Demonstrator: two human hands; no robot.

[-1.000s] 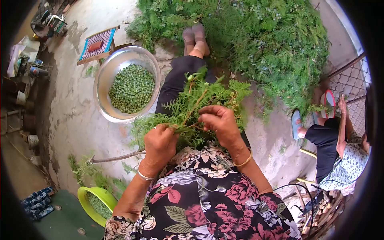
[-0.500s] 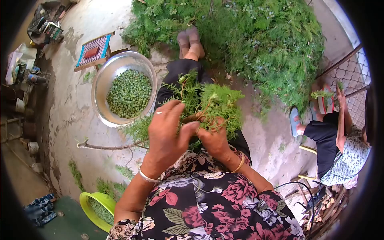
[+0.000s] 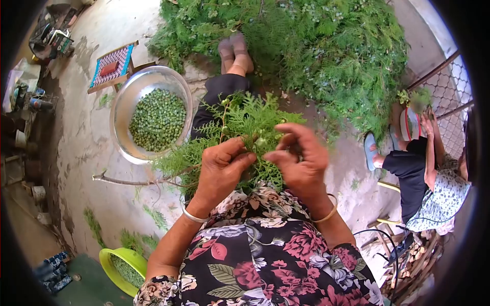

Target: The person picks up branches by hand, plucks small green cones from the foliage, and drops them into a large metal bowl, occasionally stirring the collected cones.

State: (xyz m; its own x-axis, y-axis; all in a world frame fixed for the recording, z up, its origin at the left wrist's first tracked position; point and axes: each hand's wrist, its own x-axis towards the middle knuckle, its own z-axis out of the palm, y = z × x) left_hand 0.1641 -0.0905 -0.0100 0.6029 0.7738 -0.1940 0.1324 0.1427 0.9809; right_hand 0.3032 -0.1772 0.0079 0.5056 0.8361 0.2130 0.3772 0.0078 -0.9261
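A leafy evergreen branch [image 3: 255,115] with small green cones lies across my lap, its bare woody end pointing left. My left hand [image 3: 223,166] is closed, thumb and forefinger pinching a stem of it. Over the branch's right side is my right hand [image 3: 302,160], fingers bent and thumb apart from the forefinger; I see nothing between them, though the palm is partly hidden. A green cone [image 3: 261,142] shows between the two hands. To the left stands a metal basin [image 3: 116,120] holding many green cones [image 3: 157,120].
A large heap of cut evergreen branches [image 3: 316,66] lies ahead. A woven-top stool [image 3: 113,65] stands behind the basin. At lower left is a lime-green tub [image 3: 107,262]. On the right, another person [image 3: 434,178] sits handling a sprig; firewood [image 3: 416,262] is stacked below.
My right hand has moved right, away from my left hand, and its thumb and forefinger have parted. My left hand has lowered slightly and now pinches the stem. The view has shifted a little.
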